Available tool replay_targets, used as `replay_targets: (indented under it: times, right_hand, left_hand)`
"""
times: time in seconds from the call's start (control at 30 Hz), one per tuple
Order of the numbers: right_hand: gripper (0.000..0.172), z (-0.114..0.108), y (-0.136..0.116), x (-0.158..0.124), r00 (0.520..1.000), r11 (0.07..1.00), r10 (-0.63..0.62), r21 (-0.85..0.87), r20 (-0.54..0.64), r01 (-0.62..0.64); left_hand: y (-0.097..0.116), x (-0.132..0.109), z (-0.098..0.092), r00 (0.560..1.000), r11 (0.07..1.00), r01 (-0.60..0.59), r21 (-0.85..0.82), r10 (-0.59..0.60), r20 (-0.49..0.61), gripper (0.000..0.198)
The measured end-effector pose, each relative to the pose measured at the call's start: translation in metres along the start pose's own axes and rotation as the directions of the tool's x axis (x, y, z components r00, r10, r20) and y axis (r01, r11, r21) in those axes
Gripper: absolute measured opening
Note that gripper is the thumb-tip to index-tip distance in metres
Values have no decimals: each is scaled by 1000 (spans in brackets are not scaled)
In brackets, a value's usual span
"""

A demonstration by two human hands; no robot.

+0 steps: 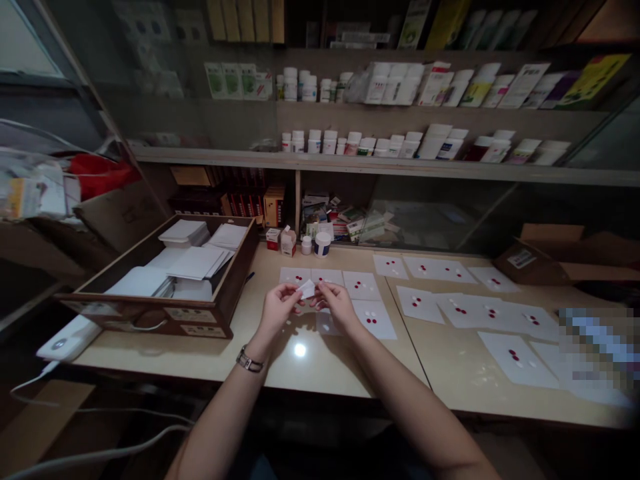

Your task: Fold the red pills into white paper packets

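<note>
A wooden drawer (pixel 150 315) sits on the left of the worktop (pixel 330 373), packed with stacks of white paper (pixel 195 262). Its right wall stands just left of the hands and blocks nothing between them and the cards. Beyond the drawer's left end lies a white pad (pixel 67 340) with a pale cable (pixel 100 453) trailing off the near edge. At the far side stand small cartons (pixel 287 243) and a white-lidded jar (pixel 323 245), below a shelf (pixel 380 163) lined with white bottles (pixel 315 141). A cardboard box (pixel 530 257) rests at the far right, and a blurred patch (pixel 595 343) hides the near right corner of the scene.

White cards (pixel 374 320) cover the worktop in loose rows from the hands out to the right, most carrying small red and white tablets (pixel 371 321). A glossy, see-through sheet (pixel 326 323) lies directly beneath the hands.

Both hands are raised just above the cards, and a watch (pixel 249 361) circles the left wrist. Each grip is closed in a fingertip pinch on a small white paper slip (pixel 307 289), held between the left hand (pixel 277 310) and the right hand (pixel 337 305), over the far row of cards.
</note>
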State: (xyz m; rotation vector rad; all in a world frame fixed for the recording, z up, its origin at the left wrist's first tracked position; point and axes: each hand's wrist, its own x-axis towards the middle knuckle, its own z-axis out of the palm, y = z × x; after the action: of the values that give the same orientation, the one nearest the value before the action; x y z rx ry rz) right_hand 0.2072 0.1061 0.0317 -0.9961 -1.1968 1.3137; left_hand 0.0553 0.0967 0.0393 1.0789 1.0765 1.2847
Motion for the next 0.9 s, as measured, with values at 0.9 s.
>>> replay_targets:
  times: [0.9]
  right_hand:
    - [38,5,11,4,997,998,13,55,-76,-9]
  left_hand:
    - [-7,2,3,990,990,139,22,-139,23,42]
